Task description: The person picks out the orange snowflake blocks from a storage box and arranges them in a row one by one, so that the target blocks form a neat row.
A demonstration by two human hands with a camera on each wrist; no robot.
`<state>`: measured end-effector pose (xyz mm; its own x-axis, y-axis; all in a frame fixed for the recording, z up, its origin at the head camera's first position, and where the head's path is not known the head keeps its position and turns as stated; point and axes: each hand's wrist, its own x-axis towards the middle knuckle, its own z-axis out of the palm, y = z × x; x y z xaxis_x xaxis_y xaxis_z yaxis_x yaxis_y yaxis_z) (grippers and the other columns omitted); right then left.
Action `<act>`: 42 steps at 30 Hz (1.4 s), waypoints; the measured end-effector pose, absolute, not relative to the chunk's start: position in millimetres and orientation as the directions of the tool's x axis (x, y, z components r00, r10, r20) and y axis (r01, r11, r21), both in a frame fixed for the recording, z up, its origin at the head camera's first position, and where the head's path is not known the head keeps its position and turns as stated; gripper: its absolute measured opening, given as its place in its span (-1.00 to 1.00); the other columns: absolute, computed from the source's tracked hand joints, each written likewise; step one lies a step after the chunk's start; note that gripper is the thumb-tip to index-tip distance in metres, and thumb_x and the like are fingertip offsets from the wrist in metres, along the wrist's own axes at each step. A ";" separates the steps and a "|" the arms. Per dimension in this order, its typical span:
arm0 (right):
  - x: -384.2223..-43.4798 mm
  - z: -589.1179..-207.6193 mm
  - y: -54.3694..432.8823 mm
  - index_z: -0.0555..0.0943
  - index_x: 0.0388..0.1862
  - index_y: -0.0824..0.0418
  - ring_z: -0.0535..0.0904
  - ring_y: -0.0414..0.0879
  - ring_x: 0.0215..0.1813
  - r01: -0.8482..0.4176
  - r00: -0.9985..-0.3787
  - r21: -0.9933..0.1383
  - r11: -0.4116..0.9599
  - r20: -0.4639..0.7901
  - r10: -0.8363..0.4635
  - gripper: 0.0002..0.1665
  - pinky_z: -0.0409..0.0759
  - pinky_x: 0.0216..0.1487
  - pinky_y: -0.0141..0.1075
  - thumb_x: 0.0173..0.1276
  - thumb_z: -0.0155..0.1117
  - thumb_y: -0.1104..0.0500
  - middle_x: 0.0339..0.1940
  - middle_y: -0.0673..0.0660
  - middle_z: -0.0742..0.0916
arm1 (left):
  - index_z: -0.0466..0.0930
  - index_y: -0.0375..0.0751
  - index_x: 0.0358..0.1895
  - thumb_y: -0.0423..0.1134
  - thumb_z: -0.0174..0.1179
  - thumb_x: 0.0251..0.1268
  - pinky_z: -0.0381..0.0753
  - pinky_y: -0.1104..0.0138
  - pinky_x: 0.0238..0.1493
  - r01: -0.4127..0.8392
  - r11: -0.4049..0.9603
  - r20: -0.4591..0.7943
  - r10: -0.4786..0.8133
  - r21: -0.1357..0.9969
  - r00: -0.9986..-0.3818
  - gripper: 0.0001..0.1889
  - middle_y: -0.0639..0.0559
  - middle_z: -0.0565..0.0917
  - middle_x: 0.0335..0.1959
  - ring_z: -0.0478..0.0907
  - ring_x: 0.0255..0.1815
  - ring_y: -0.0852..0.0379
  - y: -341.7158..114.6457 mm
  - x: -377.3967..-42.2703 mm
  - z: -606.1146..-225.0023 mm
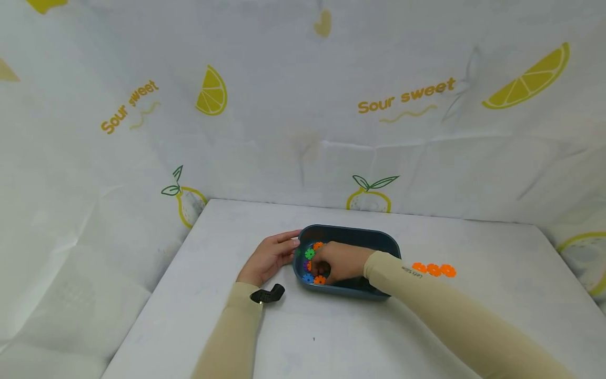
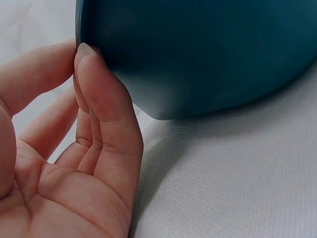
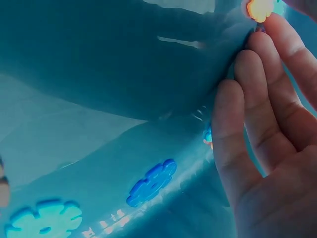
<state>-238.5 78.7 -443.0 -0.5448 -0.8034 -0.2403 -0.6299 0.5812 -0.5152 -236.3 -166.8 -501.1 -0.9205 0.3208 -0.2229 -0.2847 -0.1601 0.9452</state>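
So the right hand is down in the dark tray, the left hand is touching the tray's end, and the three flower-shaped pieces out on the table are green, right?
Not quite: the three flower-shaped pieces on the table are orange, as the head view shows. The right hand is in the tray, and the left hand touches its end.

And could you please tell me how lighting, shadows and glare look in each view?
Head view: soft, fairly even light on the white tabletop; left wrist: shadow below the blue-green tray; right wrist: dim, bluish cast, with glare streaks on the tray's glossy surface and an orange flower-shaped piece glowing near the top edge.
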 end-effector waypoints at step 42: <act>-218.2 -391.7 217.9 0.79 0.15 0.03 0.74 -0.10 -0.02 -0.358 -0.835 -0.741 0.568 -0.019 -0.551 -0.67 0.75 0.05 -0.33 0.44 0.47 0.24 0.07 -0.01 0.82 | 0.62 -0.10 0.47 -0.13 0.39 0.52 0.74 0.38 0.06 -0.309 -0.139 -0.264 0.269 0.941 -0.926 -0.48 -0.04 0.73 0.28 0.66 -0.03 0.12 -161.2 -232.2 -503.3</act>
